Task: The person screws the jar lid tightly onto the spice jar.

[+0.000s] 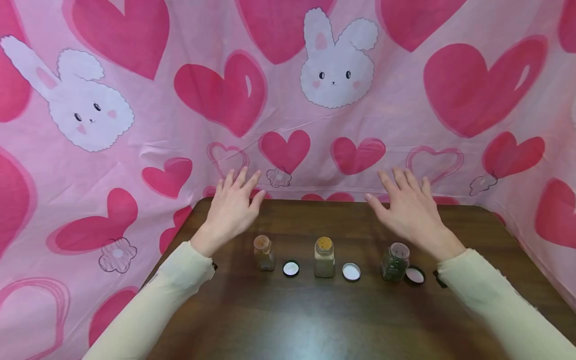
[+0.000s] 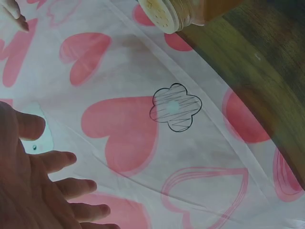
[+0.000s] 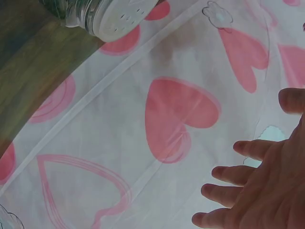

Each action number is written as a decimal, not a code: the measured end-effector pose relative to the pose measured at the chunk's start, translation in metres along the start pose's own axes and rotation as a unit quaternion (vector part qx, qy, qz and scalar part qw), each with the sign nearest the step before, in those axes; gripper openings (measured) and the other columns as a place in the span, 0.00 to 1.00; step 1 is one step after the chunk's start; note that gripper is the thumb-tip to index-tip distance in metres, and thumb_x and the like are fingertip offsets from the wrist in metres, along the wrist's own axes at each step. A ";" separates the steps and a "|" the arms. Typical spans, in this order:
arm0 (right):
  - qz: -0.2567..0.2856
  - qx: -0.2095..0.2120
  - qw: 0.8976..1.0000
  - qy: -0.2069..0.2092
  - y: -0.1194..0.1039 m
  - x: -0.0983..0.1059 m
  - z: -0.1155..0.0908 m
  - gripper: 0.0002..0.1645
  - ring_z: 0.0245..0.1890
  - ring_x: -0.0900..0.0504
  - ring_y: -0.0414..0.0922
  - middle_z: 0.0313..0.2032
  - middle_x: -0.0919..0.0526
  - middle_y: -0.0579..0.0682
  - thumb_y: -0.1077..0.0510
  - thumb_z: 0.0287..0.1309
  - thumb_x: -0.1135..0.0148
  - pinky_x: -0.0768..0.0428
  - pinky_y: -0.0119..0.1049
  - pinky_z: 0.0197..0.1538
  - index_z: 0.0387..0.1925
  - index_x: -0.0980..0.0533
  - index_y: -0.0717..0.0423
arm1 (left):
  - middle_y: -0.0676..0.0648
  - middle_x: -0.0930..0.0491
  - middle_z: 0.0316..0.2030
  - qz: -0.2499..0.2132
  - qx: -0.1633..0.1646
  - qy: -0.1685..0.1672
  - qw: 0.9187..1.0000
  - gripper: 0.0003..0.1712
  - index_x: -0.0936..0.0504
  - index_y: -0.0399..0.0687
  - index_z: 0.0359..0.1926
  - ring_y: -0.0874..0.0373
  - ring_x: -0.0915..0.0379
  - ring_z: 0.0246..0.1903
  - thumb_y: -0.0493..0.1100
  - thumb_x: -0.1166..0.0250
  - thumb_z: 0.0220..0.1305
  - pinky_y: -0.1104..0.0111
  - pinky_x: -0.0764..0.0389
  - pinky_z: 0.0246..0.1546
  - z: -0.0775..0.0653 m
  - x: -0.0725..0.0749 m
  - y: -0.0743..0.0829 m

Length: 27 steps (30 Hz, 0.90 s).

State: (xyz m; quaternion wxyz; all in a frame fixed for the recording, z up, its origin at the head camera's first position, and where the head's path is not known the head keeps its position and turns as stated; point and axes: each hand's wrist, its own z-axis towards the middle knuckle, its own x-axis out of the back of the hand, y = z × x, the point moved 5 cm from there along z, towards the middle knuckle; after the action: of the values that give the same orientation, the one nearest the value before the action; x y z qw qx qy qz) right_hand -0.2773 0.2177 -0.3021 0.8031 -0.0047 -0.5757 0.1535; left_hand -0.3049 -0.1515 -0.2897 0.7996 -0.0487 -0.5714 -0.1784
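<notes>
Both hands hover over the back of a brown table, fingers spread, holding nothing. My left hand (image 1: 234,207) is up and to the left of a spice jar with reddish-brown contents (image 1: 264,255). Midway between the hands stands a jar of yellowish powder (image 1: 324,260). The right hand (image 1: 411,212) is above and beyond a jar of dark green contents (image 1: 395,262). All three jars are uncapped. In the left wrist view a perforated shaker top (image 2: 159,14) shows on one jar; the right wrist view has a similar white perforated top (image 3: 124,19).
Three round lids lie on the wooden table (image 1: 288,320): one lid (image 1: 291,268) right of the reddish-brown jar, another lid (image 1: 351,272) right of the middle jar, a third lid (image 1: 415,275) beside the green jar. A pink heart-and-rabbit cloth (image 1: 279,115) hangs behind and around.
</notes>
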 end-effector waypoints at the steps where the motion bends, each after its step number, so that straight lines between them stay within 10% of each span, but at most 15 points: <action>1: -0.001 0.002 1.000 0.001 -0.001 0.000 0.000 0.49 0.76 0.50 0.71 0.76 0.43 0.71 0.29 0.73 0.49 0.59 0.77 0.70 0.80 0.40 0.56 | 0.36 0.43 0.79 -0.001 -0.001 0.000 1.000 0.36 0.35 0.54 0.81 0.29 0.55 0.78 0.58 0.45 0.78 0.36 0.55 0.74 -0.001 0.000 0.000; 27: 0.005 0.014 1.000 -0.007 -0.012 -0.005 -0.010 0.50 0.77 0.51 0.71 0.78 0.44 0.70 0.30 0.73 0.48 0.60 0.76 0.71 0.81 0.42 0.56 | 0.37 0.42 0.79 -0.028 -0.010 0.003 1.000 0.37 0.36 0.54 0.81 0.31 0.55 0.78 0.56 0.43 0.77 0.36 0.53 0.74 -0.020 0.005 0.001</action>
State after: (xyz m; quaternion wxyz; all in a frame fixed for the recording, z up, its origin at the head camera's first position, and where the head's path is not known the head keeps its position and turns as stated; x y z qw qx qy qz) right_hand -0.2662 0.2068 -0.3076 0.7982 0.0047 -0.5791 0.1660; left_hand -0.2855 -0.1572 -0.2917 0.7954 -0.0398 -0.5683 -0.2066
